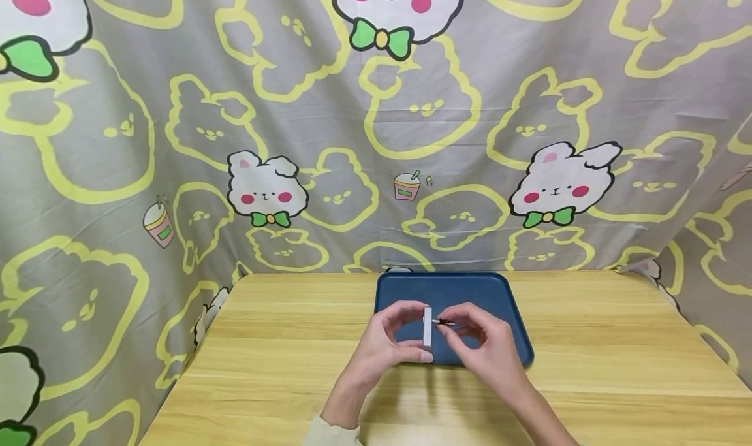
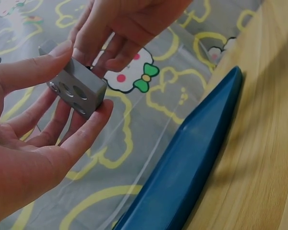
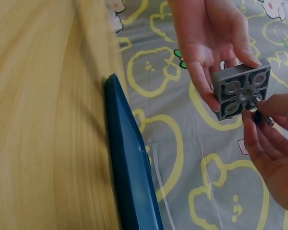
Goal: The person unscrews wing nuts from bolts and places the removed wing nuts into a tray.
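Observation:
Between thumb and fingers, my left hand holds a small square grey block by its edges, upright above the tray. Round holes show in one face of the block in the left wrist view. In the right wrist view its other face has ringed recesses near the corners. My right hand pinches a thin, dark and metallic screw-like piece against that recessed face. Threads seem to show on the piece in the right wrist view. Whether its tip sits inside the block cannot be told.
A blue tray with a raised rim lies on the wood-grain table beneath the hands. A grey curtain with rabbit prints hangs behind the table and along its sides.

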Demonstrator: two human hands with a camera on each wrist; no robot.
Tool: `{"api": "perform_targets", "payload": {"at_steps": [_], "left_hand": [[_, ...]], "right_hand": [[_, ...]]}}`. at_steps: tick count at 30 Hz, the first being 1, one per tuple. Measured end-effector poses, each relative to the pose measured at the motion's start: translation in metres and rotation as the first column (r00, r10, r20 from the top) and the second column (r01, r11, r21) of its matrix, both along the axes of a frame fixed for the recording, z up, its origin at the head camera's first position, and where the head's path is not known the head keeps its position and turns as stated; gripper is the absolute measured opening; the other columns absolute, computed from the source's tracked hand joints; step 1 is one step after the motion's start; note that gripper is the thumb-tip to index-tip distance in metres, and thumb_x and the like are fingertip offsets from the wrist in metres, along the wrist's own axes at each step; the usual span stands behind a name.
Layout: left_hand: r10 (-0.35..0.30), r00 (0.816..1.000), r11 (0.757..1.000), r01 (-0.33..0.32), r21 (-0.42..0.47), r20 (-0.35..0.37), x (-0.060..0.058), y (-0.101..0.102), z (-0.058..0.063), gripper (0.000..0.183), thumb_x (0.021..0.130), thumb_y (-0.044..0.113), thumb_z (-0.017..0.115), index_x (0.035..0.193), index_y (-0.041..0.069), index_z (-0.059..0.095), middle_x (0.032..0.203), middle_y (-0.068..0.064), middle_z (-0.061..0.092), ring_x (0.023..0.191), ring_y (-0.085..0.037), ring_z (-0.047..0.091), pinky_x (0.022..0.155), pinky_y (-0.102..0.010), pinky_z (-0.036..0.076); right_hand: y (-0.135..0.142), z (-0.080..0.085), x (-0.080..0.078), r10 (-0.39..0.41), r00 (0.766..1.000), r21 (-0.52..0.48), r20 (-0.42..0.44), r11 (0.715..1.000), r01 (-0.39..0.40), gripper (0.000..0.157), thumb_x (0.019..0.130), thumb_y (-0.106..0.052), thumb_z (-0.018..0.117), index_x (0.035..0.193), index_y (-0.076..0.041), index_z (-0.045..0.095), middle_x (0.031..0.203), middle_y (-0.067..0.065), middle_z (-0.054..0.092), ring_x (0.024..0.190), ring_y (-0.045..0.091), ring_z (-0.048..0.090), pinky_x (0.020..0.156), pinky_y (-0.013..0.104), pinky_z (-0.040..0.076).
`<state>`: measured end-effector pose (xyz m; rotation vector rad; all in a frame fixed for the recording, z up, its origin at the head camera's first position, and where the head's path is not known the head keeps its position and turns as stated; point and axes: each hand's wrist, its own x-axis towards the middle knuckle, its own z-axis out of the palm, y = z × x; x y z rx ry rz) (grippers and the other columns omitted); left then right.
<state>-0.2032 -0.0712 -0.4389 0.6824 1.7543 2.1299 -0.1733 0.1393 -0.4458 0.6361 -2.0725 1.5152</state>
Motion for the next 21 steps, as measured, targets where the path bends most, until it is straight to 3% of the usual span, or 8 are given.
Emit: {"api": "perform_targets", "payload": {"at_steps": [9, 14, 21], "left_hand": [[-0.006, 1.0, 1.0, 0.006, 0.003, 0.02, -0.0005, -0.0005, 0.0, 0.065, 0.077, -0.01, 0.084, 0.136, 0.002, 0.06, 0.135, -0.015, 0.058, 0.128, -0.03, 0.053, 0.096, -0.044, 0.058], [-0.006, 1.0, 1.0, 0.006, 0.006, 0.03, -0.0007, -0.0008, -0.0002, 0.065, 0.077, -0.009, 0.084, 0.136, 0.002, 0.06, 0.138, -0.022, 0.055, 0.128, -0.029, 0.054, 0.097, -0.043, 0.058], [-0.007, 0.999, 1.0, 0.007, 0.005, 0.032, -0.0006, -0.0011, -0.0004, 0.065, 0.077, -0.009, 0.084, 0.136, 0.003, 0.06, 0.136, -0.015, 0.058, 0.129, -0.029, 0.054, 0.097, -0.044, 0.058]], "right_hand": [[-0.0001, -0.0034, -0.0023, -0.021, 0.979, 0.083, -0.204, 0.996, 0.039, 0.042, 0.077, 0.017, 0.08, 0.099, -0.019, 0.074, 0.104, 0.001, 0.072, 0.091, 0.013, 0.069, 0.07, 0.021, 0.06], [-0.0012, -0.0035, -0.0045, -0.015, 0.965, 0.069, -0.263, 0.997, 0.034, 0.045, 0.074, 0.02, 0.08, 0.098, -0.019, 0.074, 0.104, 0.002, 0.072, 0.09, 0.015, 0.07, 0.072, 0.019, 0.059], [-0.0024, -0.0047, -0.0055, -0.008, 0.96, 0.041, -0.28, 0.999, 0.02, 0.046, 0.072, 0.021, 0.081, 0.096, -0.018, 0.075, 0.103, 0.009, 0.073, 0.092, 0.019, 0.07, 0.078, 0.018, 0.058]]}}
